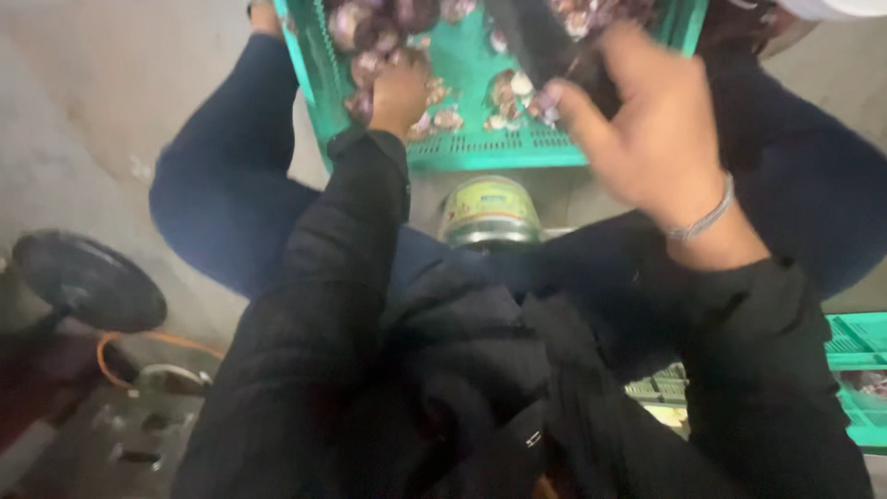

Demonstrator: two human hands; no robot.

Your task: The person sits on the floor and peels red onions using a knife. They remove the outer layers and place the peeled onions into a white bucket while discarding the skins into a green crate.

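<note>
A green plastic crate (pixel 480 148) lies across my knees at the top of the view, with several purple onions (pixel 370 32) and peelings in it. My left hand (pixel 399 92) reaches into the crate's left side, its fingers curled over an onion there. My right hand (pixel 647 129) is raised over the crate's right side and grips a dark knife (pixel 536 37) whose blade points away from me. A small onion piece (pixel 545 100) sits at its thumb. Black sleeves cover both arms, and a thin silver bracelet (pixel 707 217) circles the right wrist.
A round tin with a yellow-green label (pixel 490 212) stands under the crate between my blue-trousered legs. A second green crate (pixel 859 370) lies at the lower right. At the left are a black round pan (pixel 88 277) and an orange cable (pixel 115 346) on the concrete floor.
</note>
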